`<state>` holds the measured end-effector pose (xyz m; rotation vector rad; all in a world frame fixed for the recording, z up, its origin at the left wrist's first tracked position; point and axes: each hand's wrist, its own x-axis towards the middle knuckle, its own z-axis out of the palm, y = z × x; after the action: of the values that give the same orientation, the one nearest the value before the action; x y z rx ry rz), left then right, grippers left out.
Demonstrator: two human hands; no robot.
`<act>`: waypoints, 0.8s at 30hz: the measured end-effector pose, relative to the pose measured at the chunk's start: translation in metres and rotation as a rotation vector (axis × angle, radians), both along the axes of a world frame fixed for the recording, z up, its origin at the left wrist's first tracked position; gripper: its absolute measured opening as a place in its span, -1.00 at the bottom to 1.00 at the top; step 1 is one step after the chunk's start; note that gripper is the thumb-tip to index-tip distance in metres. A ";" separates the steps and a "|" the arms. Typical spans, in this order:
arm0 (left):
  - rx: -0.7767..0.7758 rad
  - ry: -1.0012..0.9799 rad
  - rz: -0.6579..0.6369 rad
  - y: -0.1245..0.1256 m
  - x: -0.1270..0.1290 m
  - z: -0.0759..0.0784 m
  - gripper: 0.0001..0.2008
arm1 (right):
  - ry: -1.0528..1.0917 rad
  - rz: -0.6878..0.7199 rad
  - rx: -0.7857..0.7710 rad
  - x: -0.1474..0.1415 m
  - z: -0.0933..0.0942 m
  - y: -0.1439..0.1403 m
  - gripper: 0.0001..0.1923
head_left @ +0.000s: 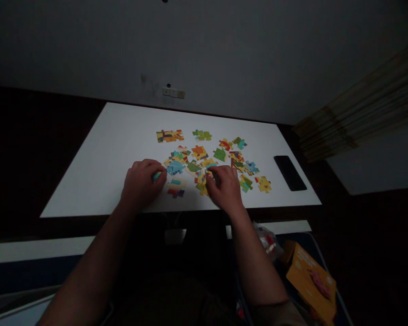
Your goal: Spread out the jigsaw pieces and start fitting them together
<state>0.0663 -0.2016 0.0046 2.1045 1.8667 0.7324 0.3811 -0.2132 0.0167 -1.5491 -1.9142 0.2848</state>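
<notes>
My left hand point(143, 184) is closed, with a blue-green puzzle piece point(157, 176) pinched between thumb and fingers just above the tabletop. My right hand point(227, 186) pinches a yellow patterned puzzle piece point(209, 174) over the front of the pile; its fingers partly hide it. Between the hands lie a light-blue puzzle piece point(175, 168) and a piece with blue and red point(176, 192). Several more pieces overlap in the middle, among them a green one point(220, 154) and an orange one point(199, 152). A yellow piece point(263, 184) lies apart at the right.
The white table point(98, 167) stands near a wall with a socket strip point(173, 93). At its right end lies a black phone point(290, 173). Joined orange pieces point(170, 136) lie at the back. Below right are an orange box point(313, 280) and a clear plastic bag point(268, 241).
</notes>
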 end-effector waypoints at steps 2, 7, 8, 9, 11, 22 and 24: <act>-0.007 0.000 0.006 0.000 0.000 0.001 -0.67 | 0.004 -0.062 0.049 0.008 0.001 -0.002 -0.69; -0.032 0.018 -0.004 0.002 -0.001 0.004 -0.66 | -0.090 -0.483 0.103 0.092 0.004 -0.001 -0.60; -0.034 0.020 -0.005 0.002 -0.001 0.004 -0.66 | -0.114 -0.577 0.107 0.117 0.005 0.000 -0.56; -0.034 0.019 -0.004 0.002 -0.001 0.004 -0.66 | -0.129 -0.687 0.106 0.142 0.006 0.001 -0.51; -0.033 0.018 -0.002 0.002 -0.001 0.004 -0.66 | -0.133 -0.883 0.013 0.187 0.010 0.001 -0.42; -0.027 0.009 -0.002 0.003 -0.002 0.004 -0.64 | -0.027 -1.032 -0.412 0.258 0.036 0.004 -0.56; -0.024 0.005 0.001 0.003 -0.002 0.004 -0.64 | -0.017 -0.942 -0.383 0.258 0.039 0.003 -0.63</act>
<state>0.0645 -0.1986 0.0088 2.0932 1.8696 0.7021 0.6390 -0.2107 0.0561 -2.5067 -0.9798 0.2142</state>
